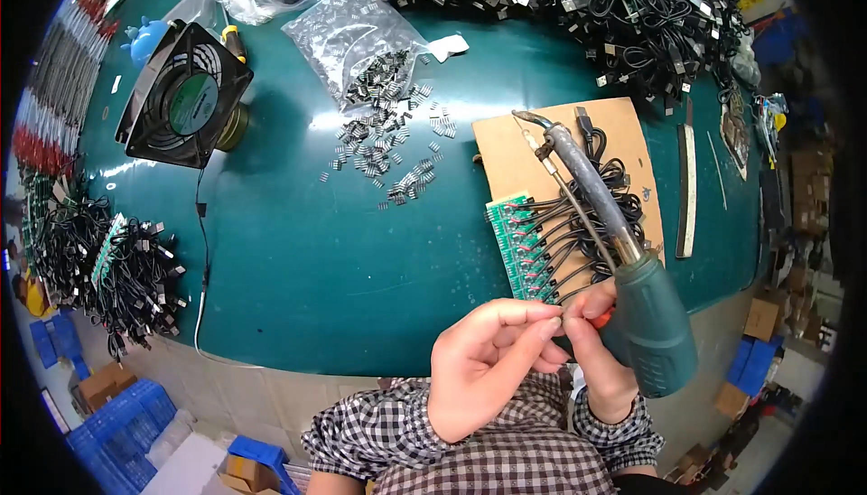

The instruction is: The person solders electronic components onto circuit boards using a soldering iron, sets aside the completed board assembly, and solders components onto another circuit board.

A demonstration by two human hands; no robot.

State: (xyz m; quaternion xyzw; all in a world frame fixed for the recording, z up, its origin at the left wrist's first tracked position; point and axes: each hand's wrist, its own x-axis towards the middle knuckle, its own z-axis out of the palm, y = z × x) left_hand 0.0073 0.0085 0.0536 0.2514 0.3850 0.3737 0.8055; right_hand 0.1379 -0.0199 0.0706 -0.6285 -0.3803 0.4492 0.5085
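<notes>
In front of my body, my left hand (492,350) is closed in a pinch, its thumb and fingertips meeting those of my right hand (596,346). Whatever lies between the fingertips is too small to make out. Beside my right hand stands a soldering iron with a dark green handle (657,332) and a long metal barrel (596,183). The handle partly covers that hand, and whether any fingers rest on it is hidden. Just beyond my fingertips lies a green circuit board panel (519,256), with black cables (591,224) running right from it across a brown board (510,147).
Small metal connectors (370,147) spill from a clear plastic bag (339,34). A black fan (185,93) stands at left with its wire trailing down. Black USB cables are heaped at the back right (650,25) and left (117,269). A pale strip (688,192) lies at right.
</notes>
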